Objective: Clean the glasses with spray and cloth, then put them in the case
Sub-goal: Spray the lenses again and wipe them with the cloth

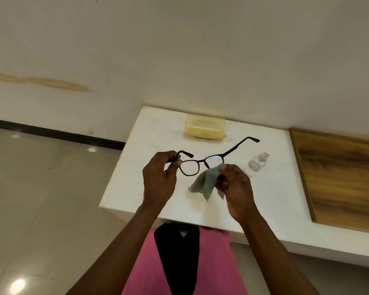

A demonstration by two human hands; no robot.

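The black glasses (202, 161) are pinched at nine o'clock by the left hand (159, 177) above the white table (271, 188); the grey cloth (207, 184) is pressed on the three-o'clock lens by the right hand (235, 188), fingers curled (yellow case (205, 128) at twelve, spray bottle (257, 162) at three).

Readable text: none.
Yellow case (205, 128): a faint raised mark on its lid, too blurred to read.
Spray bottle (256, 163): clear, no legible label.
Glasses (202, 163): no legible brand on the frame.
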